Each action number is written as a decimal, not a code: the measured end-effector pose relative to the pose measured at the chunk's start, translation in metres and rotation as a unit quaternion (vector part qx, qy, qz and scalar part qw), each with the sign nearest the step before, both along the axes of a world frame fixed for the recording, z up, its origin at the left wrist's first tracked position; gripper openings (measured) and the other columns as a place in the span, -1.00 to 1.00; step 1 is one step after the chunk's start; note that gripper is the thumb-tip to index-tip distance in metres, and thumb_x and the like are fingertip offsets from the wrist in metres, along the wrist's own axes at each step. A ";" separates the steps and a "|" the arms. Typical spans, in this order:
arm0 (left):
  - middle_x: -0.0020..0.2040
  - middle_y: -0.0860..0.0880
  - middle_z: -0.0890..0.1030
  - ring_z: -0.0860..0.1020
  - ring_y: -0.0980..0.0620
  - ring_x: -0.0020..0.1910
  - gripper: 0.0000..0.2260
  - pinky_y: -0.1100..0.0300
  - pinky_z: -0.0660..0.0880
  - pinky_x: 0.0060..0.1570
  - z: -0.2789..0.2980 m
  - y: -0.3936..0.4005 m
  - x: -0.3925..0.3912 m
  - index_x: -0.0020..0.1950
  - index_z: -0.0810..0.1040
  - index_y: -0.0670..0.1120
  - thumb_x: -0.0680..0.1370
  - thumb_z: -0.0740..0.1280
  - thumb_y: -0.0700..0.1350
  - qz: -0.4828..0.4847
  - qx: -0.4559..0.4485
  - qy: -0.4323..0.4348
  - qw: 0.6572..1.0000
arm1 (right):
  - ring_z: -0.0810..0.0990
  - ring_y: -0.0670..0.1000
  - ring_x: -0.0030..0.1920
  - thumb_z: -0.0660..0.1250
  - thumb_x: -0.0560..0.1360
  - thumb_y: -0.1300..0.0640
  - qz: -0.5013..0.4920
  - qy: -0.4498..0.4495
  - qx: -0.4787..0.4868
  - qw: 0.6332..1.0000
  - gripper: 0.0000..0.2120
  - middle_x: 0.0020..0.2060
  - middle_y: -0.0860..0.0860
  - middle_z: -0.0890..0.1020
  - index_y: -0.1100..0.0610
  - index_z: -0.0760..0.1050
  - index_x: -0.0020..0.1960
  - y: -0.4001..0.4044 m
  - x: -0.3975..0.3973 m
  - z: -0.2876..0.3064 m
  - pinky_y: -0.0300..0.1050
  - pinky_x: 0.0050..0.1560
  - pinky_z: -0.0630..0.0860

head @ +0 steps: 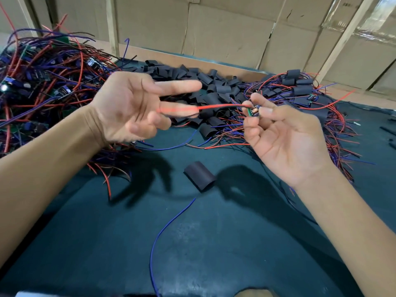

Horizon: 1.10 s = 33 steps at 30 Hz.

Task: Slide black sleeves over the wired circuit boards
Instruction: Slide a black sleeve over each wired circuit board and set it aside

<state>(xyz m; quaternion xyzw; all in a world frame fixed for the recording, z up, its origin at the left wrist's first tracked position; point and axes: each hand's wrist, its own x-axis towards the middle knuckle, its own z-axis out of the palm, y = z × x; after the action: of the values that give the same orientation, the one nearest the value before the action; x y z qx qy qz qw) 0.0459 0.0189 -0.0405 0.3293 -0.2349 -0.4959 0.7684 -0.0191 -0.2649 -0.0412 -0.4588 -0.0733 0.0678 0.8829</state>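
Your right hand [285,133] pinches a small board [254,110] between thumb and fingertips, the other fingers loosely spread, palm up. From the board a red wire [218,106] runs leftward, roughly level, towards your left hand [132,108]. That hand is open, palm up, its fingers splayed; the wire's far end lies across or between the two straight fingers, but motion blur there hides whether they actually clamp it.

The wire's long axis therefore runs hand to hand, with the free end on your left side. That is the end a sleeve has to enter from.

One loose sleeve [200,175] lies on the green mat [214,243], below and between both hands, near you, its length running diagonally. It is touching neither hand. A heap of sleeves [214,86] sits further back, behind the wire.

Your left hand seems the natural one to fetch the sleeve, since the right is busy with the board. You would then thread the sleeve over the wire tip and push it rightward to the board.
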 end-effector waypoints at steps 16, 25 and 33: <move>-0.34 0.09 0.36 0.32 0.10 -0.40 -0.78 0.12 0.49 -0.12 0.014 -0.040 -0.023 0.01 0.58 -0.03 0.66 0.13 -0.09 0.257 0.082 -0.129 0.954 | 0.56 -0.22 -0.35 0.52 0.29 -0.33 -0.091 -0.187 -0.599 0.773 -0.60 -0.27 -0.14 0.70 -0.03 0.69 -0.11 0.020 -0.008 -0.034 -0.35 -0.26 0.43; 0.00 0.03 0.60 0.57 0.05 -0.05 -0.78 0.13 0.53 0.02 0.003 -0.042 -0.017 0.23 0.65 -0.07 0.67 0.27 -0.10 0.378 0.127 -0.230 0.888 | 0.52 -0.07 -0.19 0.49 0.40 -0.08 -0.032 -0.298 -0.739 0.603 -0.76 -0.22 -0.08 0.59 0.08 0.68 -0.06 0.027 -0.019 -0.031 -0.16 -0.12 0.46; -0.05 -0.07 0.70 0.68 -0.02 -0.10 -0.87 0.13 0.61 -0.12 -0.003 -0.049 -0.022 0.11 0.64 -0.12 0.58 0.37 -0.22 0.423 0.145 -0.275 0.851 | 0.49 0.05 -0.07 0.34 0.51 -0.25 0.000 -0.289 -0.778 0.558 -0.63 -0.15 -0.01 0.51 0.05 0.62 -0.15 0.035 -0.024 -0.028 -0.01 0.03 0.47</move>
<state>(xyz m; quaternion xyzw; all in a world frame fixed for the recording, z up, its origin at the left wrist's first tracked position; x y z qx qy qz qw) 0.0237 -0.0296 -0.0434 0.6276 -0.2001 -0.0400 0.7513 -0.0431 -0.2301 -0.0690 -0.9625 -0.2431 -0.0374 0.1142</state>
